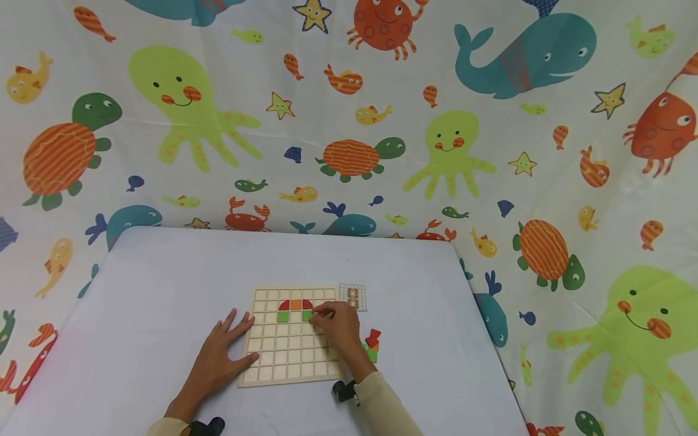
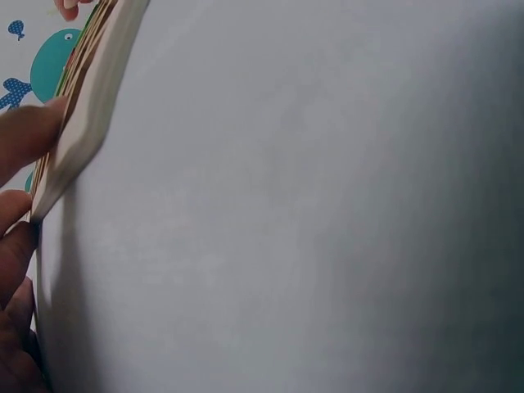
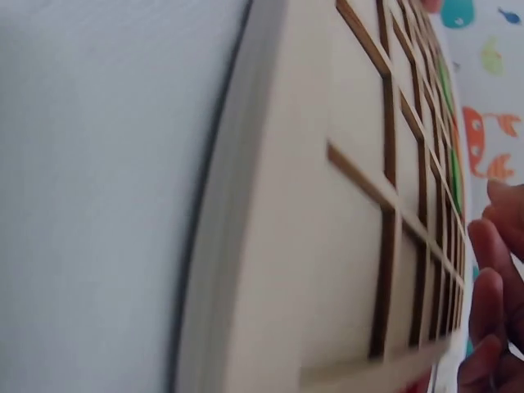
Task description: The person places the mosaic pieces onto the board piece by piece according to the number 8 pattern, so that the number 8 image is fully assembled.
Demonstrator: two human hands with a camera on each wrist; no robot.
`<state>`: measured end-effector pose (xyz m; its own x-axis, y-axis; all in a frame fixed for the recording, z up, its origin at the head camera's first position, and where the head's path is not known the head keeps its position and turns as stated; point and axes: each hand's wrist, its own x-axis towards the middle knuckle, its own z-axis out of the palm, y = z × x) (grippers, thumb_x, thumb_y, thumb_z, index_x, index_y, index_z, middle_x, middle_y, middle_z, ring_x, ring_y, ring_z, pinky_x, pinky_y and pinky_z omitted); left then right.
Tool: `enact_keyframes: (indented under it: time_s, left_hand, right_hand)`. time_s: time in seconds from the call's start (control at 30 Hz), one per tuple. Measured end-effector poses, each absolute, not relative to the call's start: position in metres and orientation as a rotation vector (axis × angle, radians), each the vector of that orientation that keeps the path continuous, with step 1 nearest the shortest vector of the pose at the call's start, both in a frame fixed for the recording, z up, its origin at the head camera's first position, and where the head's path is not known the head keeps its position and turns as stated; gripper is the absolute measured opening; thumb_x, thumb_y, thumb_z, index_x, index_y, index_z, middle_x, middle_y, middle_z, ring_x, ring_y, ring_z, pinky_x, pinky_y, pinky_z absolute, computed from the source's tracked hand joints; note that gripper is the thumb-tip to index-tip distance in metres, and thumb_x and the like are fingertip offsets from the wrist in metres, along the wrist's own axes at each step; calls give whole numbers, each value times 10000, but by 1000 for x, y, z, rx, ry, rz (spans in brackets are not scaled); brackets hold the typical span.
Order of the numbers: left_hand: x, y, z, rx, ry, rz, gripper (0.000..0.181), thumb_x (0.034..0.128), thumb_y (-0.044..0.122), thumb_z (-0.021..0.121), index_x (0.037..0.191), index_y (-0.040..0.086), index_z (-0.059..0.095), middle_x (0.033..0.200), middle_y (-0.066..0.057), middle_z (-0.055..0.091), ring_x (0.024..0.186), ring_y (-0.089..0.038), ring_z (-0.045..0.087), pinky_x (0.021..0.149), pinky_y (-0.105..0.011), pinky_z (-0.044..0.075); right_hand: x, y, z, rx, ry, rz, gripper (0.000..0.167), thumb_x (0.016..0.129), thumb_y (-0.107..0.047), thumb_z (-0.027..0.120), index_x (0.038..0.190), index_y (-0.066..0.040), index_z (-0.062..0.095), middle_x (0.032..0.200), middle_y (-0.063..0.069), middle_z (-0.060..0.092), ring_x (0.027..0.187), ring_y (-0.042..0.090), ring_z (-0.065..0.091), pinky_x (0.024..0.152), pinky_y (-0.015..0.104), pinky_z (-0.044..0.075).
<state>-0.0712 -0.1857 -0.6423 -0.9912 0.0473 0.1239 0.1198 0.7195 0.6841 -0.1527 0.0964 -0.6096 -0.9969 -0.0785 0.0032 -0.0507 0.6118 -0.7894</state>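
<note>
A wooden grid board [image 1: 271, 357] lies on the white table. Seated in its upper cells are two red rounded tiles [image 1: 285, 305], an orange square tile [image 1: 296, 304] between them and a green square tile [image 1: 283, 317] below the left one. My right hand [image 1: 340, 330] reaches over the board's right side, its thumb and fingertips bent together at a second green square tile [image 1: 307, 315] and covering its right edge. With fingers spread, my left hand [image 1: 220, 351] rests against the board's left edge; its fingers [image 2: 29, 139] also show at that edge in the left wrist view.
A small printed pattern card [image 1: 357, 297] lies past the board's upper right corner. Beside my right wrist sits a loose heap of red, orange and green tiles [image 1: 373, 348]. A sea-animal curtain [image 1: 305, 121] hangs behind the table's far edge.
</note>
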Motion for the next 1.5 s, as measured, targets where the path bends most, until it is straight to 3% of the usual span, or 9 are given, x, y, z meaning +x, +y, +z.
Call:
enact_keyframes:
  time_s: [0.27,0.53,0.7,1.03,1.23,1.5]
  left_hand:
    - [-73,-187,-642,-145,-2808,-1137,828,822,446,874,1527,119,584,1623,-220,492,1541,-521,370,1350,-569,189]
    - [-73,-187,-642,-148,-2808,-1135,831,819,445,873,1525,115,585,1628,-240,480,1532,-533,377,1336,-592,212]
    - [-73,-187,-644,-152,-2799,-1131,829,817,439,876,1522,113,589,1620,-234,493,1530,-530,381,1355,-552,187]
    - [-72,-186,-645,-163,-2787,-1126,827,816,427,877,1522,108,587,1614,-225,503,1527,-527,387,1380,-473,142]
    - [-72,-186,-645,-153,-2794,-1139,827,820,434,871,1525,109,584,1622,-228,491,1529,-531,381,1382,-468,136]
    - [-72,-185,-645,-144,-2801,-1150,835,825,446,867,1530,105,577,1625,-226,488,1542,-523,367,1385,-466,119]
  right_hand:
    - [-150,131,-601,-119,2739,-1526,86,944,-230,820,1009,-177,838,858,-24,761,723,70,601,626,219,530]
    - [-148,163,-598,10,2739,-1526,102,961,-245,803,1032,-178,833,856,-19,751,689,117,567,575,209,494]
    - [-144,174,-599,67,2703,-1466,144,948,-196,808,1089,-170,826,867,-27,745,738,145,600,627,191,529]
    - [-135,174,-608,-40,2765,-1166,210,836,-186,914,1023,-183,818,857,-40,697,738,124,562,607,230,475]
    - [-133,169,-611,3,2799,-1097,185,830,-201,915,961,-214,785,857,-58,655,740,123,553,599,254,476]
    - [-131,166,-607,19,2785,-1103,271,831,-204,914,932,-210,662,875,-46,629,757,148,539,574,266,478]
